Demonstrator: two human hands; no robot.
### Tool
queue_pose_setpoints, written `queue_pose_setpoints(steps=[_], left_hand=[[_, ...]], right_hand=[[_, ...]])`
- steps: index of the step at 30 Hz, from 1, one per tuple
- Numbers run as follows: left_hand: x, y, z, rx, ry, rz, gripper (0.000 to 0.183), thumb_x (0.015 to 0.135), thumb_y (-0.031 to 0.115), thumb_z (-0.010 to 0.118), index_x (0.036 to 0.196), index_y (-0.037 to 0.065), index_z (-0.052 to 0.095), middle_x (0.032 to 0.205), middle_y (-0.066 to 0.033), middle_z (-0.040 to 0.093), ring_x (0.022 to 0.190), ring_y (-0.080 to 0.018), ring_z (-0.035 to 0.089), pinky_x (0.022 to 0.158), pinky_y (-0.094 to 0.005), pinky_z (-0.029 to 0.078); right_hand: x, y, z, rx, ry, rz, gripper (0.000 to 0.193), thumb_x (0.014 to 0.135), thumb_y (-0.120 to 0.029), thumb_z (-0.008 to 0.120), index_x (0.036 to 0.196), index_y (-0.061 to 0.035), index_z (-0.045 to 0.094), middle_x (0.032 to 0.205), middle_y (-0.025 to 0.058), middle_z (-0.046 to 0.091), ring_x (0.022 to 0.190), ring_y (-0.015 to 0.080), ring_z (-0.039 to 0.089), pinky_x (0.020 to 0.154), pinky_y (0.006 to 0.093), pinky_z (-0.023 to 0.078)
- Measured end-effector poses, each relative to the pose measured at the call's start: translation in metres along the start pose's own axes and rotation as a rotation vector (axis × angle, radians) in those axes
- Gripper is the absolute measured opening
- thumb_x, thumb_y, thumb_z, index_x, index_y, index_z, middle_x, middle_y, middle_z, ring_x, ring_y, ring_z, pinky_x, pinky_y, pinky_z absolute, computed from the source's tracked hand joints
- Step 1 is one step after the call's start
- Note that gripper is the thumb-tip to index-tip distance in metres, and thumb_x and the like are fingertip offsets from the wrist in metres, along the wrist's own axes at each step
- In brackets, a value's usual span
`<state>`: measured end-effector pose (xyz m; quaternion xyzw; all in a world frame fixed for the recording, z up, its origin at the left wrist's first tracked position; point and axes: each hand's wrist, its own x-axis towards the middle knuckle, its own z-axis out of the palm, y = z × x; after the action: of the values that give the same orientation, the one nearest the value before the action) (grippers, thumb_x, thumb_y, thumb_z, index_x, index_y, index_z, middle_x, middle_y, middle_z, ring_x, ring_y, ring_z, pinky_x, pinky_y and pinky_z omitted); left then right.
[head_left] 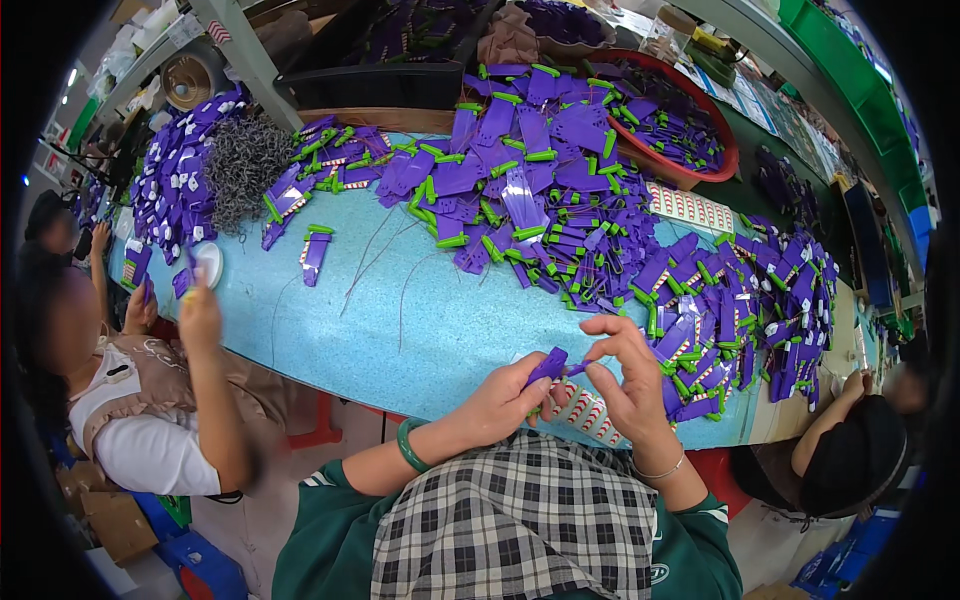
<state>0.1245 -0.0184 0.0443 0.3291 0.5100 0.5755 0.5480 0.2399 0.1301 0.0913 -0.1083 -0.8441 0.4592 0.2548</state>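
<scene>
In front of my body, my left hand holds a purple plastic part between thumb and fingers. My right hand is close beside it, index finger raised and bent. Its thumb and another finger pinch a small, thin purple piece that reaches toward the part in my left hand; whether the two are joined I cannot tell. Below both hands, at the table's near edge, a sheet of red-and-white striped stickers is partly covered by my fingers.
Purple parts with green ends lie in a large heap ahead and another at right. A red basin of parts stands behind. Tangled dark wires lie far left. Co-workers sit at left and right.
</scene>
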Motion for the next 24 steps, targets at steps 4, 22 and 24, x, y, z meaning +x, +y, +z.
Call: queue_pose_setpoints(steps=[4,22,24], left_hand=[[-0.003,0.006,0.004,0.022,-0.024,0.006,0.024,0.098,0.014,0.037,0.113,-0.001,0.048,0.094,-0.0071,0.061,0.073,-0.0115,0.059,0.059,-0.0252,0.051],[-0.014,0.014,-0.006,0.098,-0.001,0.005,0.029,0.097,0.011,0.039,0.117,-0.002,0.056,0.094,-0.0055,0.065,0.076,-0.0107,0.057,0.068,-0.0254,0.049],[-0.014,0.015,-0.007,0.122,-0.002,0.014,0.029,0.097,0.012,0.039,0.115,-0.001,0.058,0.092,-0.0053,0.065,0.076,-0.0107,0.058,0.066,-0.0254,0.049]], right_hand=[[-0.001,0.01,0.015,0.168,-0.068,0.131,0.008,0.079,0.003,0.062,0.086,0.0001,0.06,0.094,0.0122,0.06,0.082,0.0189,0.06,0.07,0.0276,0.047],[-0.012,0.034,0.033,0.7,0.031,0.209,0.004,0.086,0.002,0.058,0.09,0.0023,0.056,0.091,0.01,0.056,0.082,0.0151,0.057,0.074,0.0271,0.048],[-0.012,0.034,0.033,0.684,0.024,0.194,0.005,0.085,0.002,0.059,0.089,0.0023,0.057,0.091,0.0104,0.057,0.082,0.0154,0.057,0.073,0.0272,0.048]])
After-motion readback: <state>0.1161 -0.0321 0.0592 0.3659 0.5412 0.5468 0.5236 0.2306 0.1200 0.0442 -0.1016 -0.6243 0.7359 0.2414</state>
